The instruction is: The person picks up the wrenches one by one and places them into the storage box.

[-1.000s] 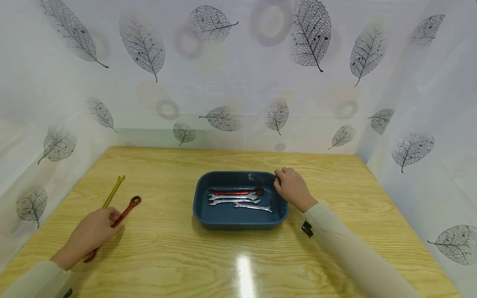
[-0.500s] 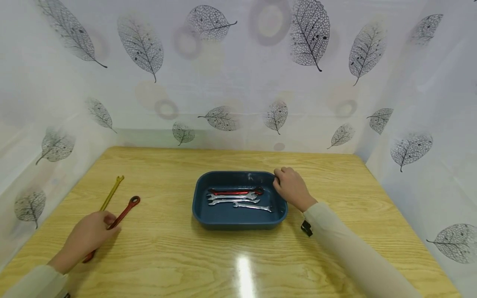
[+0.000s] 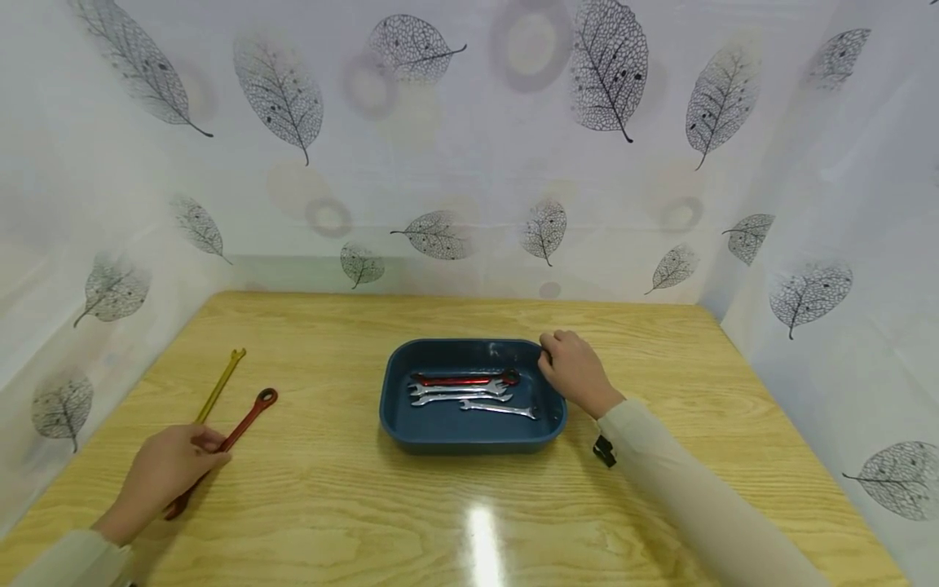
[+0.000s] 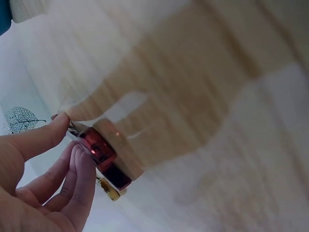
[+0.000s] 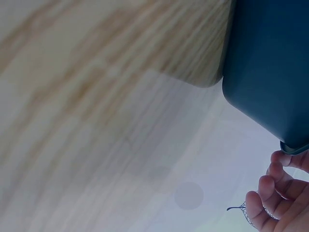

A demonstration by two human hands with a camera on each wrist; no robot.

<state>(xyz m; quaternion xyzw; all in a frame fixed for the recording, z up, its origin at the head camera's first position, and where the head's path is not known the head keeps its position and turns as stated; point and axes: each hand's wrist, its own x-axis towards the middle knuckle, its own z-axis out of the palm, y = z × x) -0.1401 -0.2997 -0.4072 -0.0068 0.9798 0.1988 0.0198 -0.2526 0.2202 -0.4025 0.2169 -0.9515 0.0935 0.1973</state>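
My left hand (image 3: 165, 466) is at the left of the table, thumb and fingers pinching a red wrench (image 3: 253, 414) near its middle; its ring end points away from me. In the left wrist view the thumb and fingertips meet either side of this red wrench (image 4: 99, 147). Just left of it lies a yellow wrench (image 3: 220, 387), its near part hidden behind the hand. My right hand (image 3: 575, 371) grips the back right corner of a dark blue tray (image 3: 473, 447); the right wrist view shows fingertips curled at the rim of the tray (image 5: 270, 63).
Inside the tray lie another red wrench (image 3: 455, 381), silver wrenches (image 3: 462, 397) and a smaller silver wrench (image 3: 499, 408) nearer the front. The wooden table (image 3: 352, 522) backs onto a pale curtain (image 3: 469, 147) printed with leaves, which also runs along both sides.
My left hand has shifted a little left and toward me along the red wrench, which stays nearly in place. The right hand and the tray have not moved.
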